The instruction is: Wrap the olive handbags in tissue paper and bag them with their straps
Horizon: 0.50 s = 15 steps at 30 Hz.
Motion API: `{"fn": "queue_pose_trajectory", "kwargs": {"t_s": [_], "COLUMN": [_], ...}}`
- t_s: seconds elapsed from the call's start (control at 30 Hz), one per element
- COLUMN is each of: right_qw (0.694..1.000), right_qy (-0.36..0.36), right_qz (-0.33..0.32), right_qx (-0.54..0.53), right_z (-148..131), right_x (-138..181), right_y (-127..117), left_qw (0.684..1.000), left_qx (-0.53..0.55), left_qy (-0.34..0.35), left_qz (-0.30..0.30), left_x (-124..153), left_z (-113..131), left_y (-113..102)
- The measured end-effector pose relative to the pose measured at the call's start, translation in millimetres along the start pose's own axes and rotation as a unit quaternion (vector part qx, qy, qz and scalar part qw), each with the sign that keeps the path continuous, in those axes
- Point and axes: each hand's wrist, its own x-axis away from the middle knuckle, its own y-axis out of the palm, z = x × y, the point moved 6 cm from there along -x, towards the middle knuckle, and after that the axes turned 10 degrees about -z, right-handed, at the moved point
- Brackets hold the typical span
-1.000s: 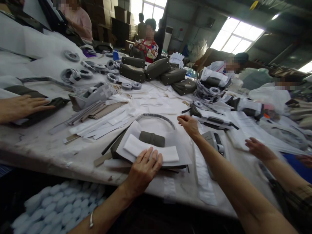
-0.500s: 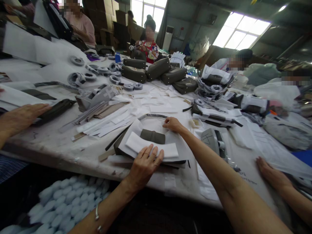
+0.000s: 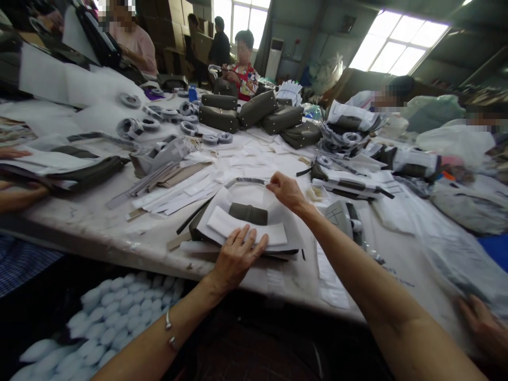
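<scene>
A dark olive handbag lies in front of me on the table, with thin white paper spread over it. A folded white padding strip rests across the paper, below the bag's dark strap tab. My left hand presses flat on this strip, fingers spread. Above the tab arches the bag's handle, wrapped in clear film. At the handle's right end, my right hand is closed in a pinch; its fingertips partly cover what they grip.
Stacked olive bags and rolled wrapped straps sit farther back. Paper strips lie to the left; a grey bag piece stands right. Co-workers' hands show at left and right. White rounded padding is below the table edge.
My right hand has lifted slightly at the handle's end, while my left hand stays on the strip. At left, a co-worker's hands have shifted around another bag. The co-worker's hand at right moved lower.
</scene>
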Motion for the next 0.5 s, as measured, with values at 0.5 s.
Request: {"fn": "queue_pose_trajectory", "kwargs": {"t_s": [0.5], "right_qw": [0.957], "right_qy": [-0.028], "right_qz": [-0.233], "right_qx": [0.17], "right_z": [-11], "right_x": [40], "right_y": [39], "left_qw": [0.999], "left_qx": [0.003], "left_qy": [-0.019], "left_qz": [0.034], "left_x": [1], "left_z": [1], "left_y": [-1]}}
